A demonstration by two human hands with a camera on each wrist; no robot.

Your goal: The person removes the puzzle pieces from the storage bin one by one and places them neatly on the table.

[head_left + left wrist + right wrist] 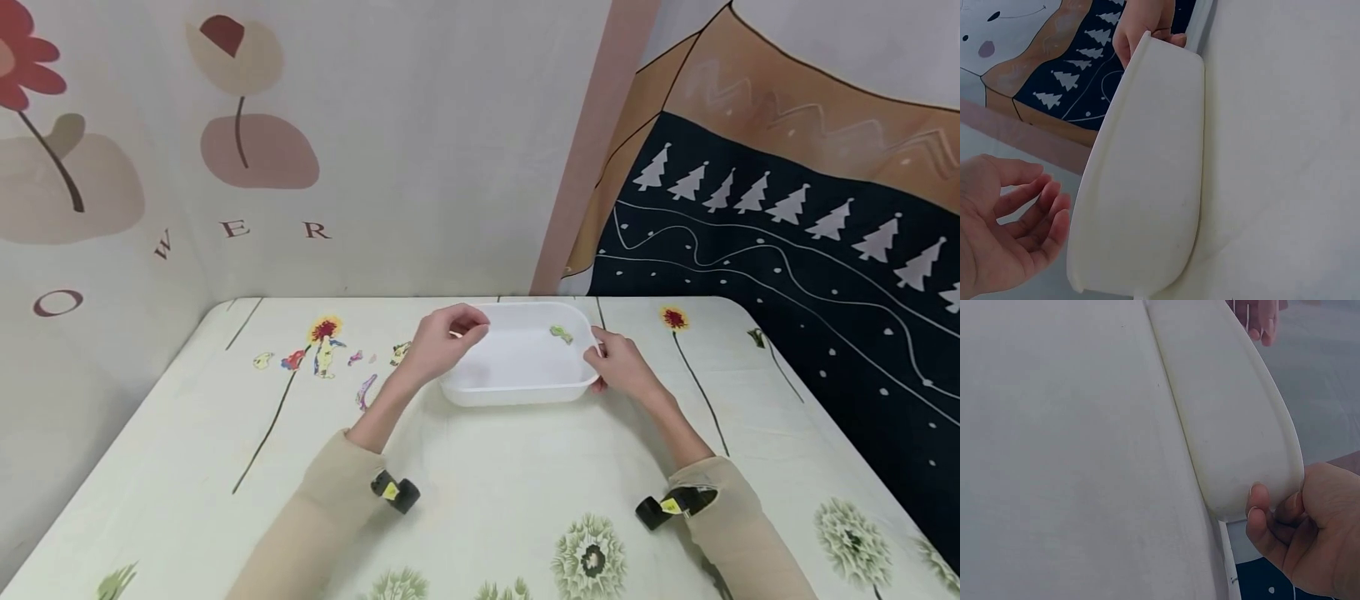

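Note:
A white rectangular plastic tray (517, 397) stands at the far side of the table, with one small green piece (561, 334) lying inside it. My right hand (622, 363) grips the tray's right end, thumb over the rim and fingers under it; the right wrist view shows these fingers (1259, 495) against the outer wall. Over the tray's left end hovers my left hand (447, 342). Its fingers (1054, 234) are loosely bent, and nothing shows between them and the thumb in the left wrist view.
Left of the tray lie several small coloured pieces: a yellow and blue figure (324, 358), a red and blue piece (293, 359), a pale yellow one (263, 361) and a purple strip (365, 390). A flower-printed cloth (495, 483) covers the table. Printed curtains (420, 167) hang behind.

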